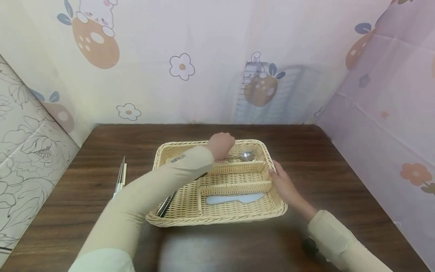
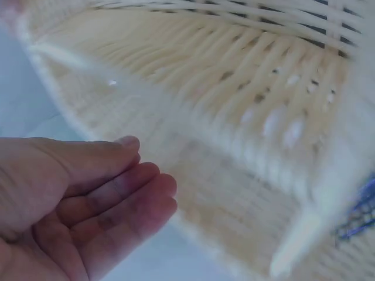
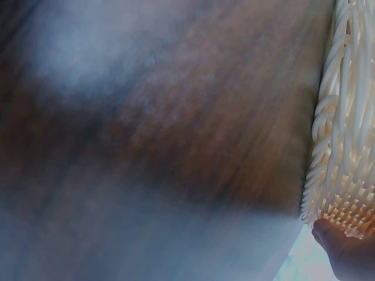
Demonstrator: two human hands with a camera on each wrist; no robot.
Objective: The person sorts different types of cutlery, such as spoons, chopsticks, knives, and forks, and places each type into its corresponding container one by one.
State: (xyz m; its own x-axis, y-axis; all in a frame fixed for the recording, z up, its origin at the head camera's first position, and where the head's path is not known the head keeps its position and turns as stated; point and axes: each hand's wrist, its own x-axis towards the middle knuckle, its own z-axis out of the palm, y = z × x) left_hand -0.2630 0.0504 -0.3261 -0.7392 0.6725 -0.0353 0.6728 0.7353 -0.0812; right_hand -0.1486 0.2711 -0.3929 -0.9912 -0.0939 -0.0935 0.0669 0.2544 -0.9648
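Observation:
A woven wicker basket (image 1: pixel 234 189) with dividers stands on the table. My right hand (image 1: pixel 283 185) grips its right rim, thumb (image 3: pixel 328 233) over the edge. My left arm crosses over the basket, the left hand (image 1: pixel 221 146) above the far compartment. In the left wrist view that hand's fingers (image 2: pixel 126 187) lie together, loosely bent near the thumb, with nothing between them. A metal spoon (image 1: pixel 247 156) is in the far compartment, right of the left hand. A white plastic knife (image 1: pixel 234 199) lies in the near compartment. Dark-handled utensils (image 1: pixel 165 206) are in the left compartment, partly under the sleeve.
Left of the basket, several chopsticks (image 1: pixel 121 173) lie on the dark wooden table (image 1: pixel 316 158), partly hidden by the left forearm. A printed curtain (image 1: pixel 210 98) hangs behind the table's far edge, with more fabric along both sides.

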